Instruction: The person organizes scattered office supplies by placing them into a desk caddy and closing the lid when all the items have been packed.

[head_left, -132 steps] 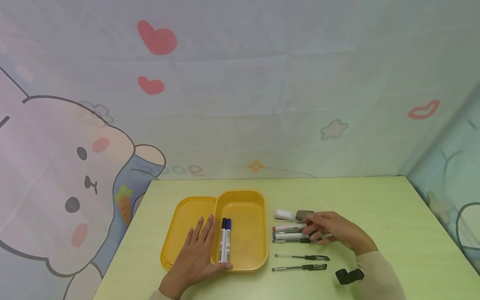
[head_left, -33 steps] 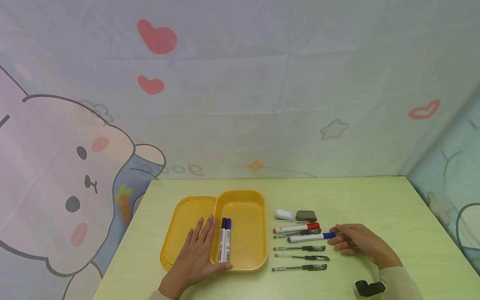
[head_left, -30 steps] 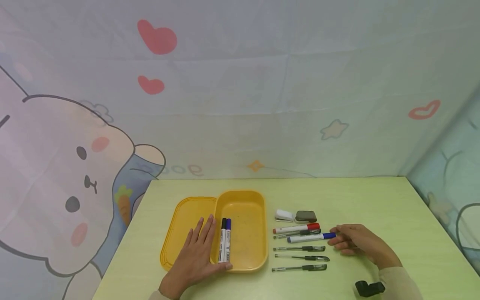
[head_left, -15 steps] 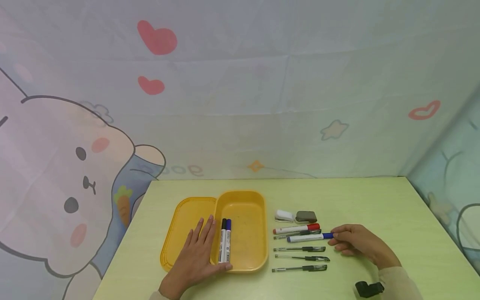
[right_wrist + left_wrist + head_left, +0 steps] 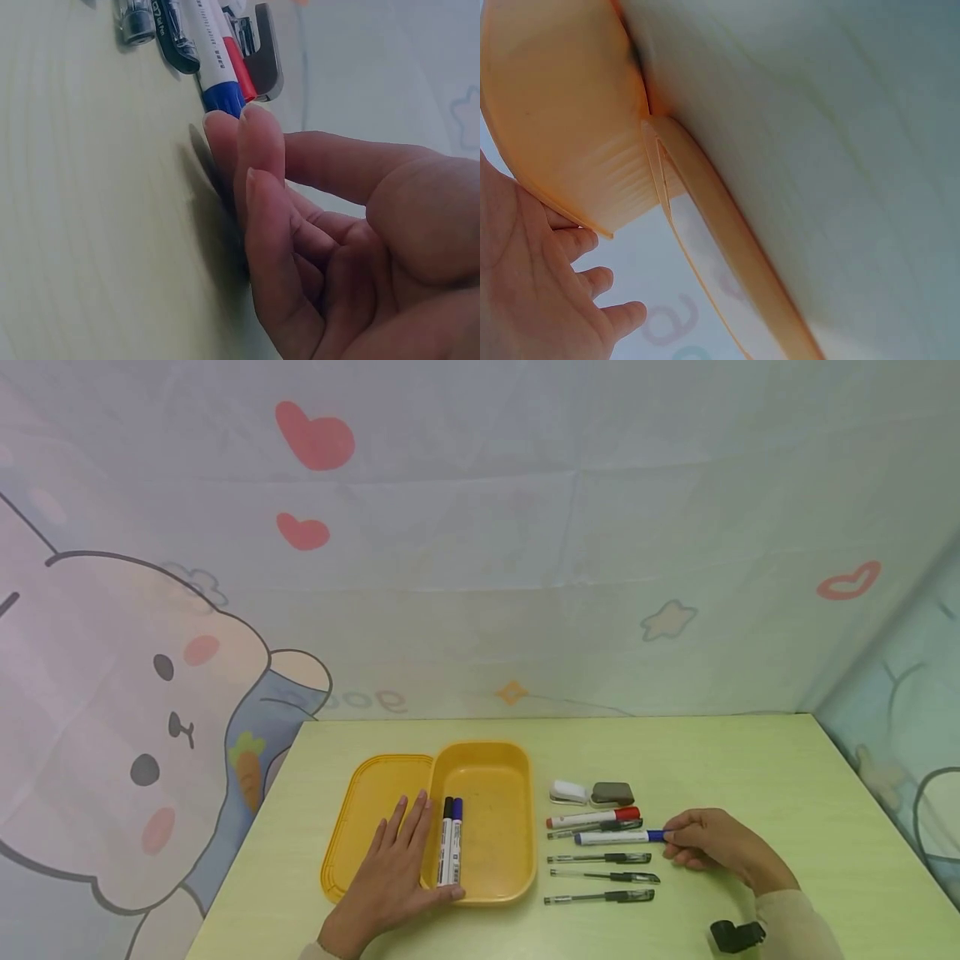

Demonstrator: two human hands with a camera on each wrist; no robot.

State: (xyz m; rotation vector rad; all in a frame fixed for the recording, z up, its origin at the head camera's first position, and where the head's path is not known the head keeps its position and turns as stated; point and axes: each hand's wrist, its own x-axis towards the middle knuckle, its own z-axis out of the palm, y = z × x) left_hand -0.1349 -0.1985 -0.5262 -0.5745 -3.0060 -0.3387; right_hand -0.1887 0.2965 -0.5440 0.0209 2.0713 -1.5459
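Between thumb and fingers my right hand (image 5: pixel 716 843) pinches the blue cap of a whiteboard marker (image 5: pixel 615 837), whose white barrel points left. In the right wrist view the fingertips cover the end of the blue cap (image 5: pixel 223 97). With its fingers spread straight, my left hand (image 5: pixel 393 877) rests along the left side of a yellow box (image 5: pixel 498 835), thumb at the near rim. Inside the box lie a black-capped marker (image 5: pixel 446 843) and a purple-capped marker (image 5: pixel 456 847), side by side. A red-capped marker (image 5: pixel 588 818) lies just beyond the blue one.
A yellow lid (image 5: pixel 367 785) lies left of the box, partly under the left hand. Right of the box are a white stapler (image 5: pixel 568 791), a grey stapler (image 5: pixel 612 792) and several black gel pens, one (image 5: pixel 598 897) nearest the front. A patterned cloth (image 5: pixel 480 568) hangs behind the table.
Since the earliest frame my right hand has moved right, and the blue marker has slid right and apart from the pen beside it. Lately the fingers closed on its cap. The left hand stays put.
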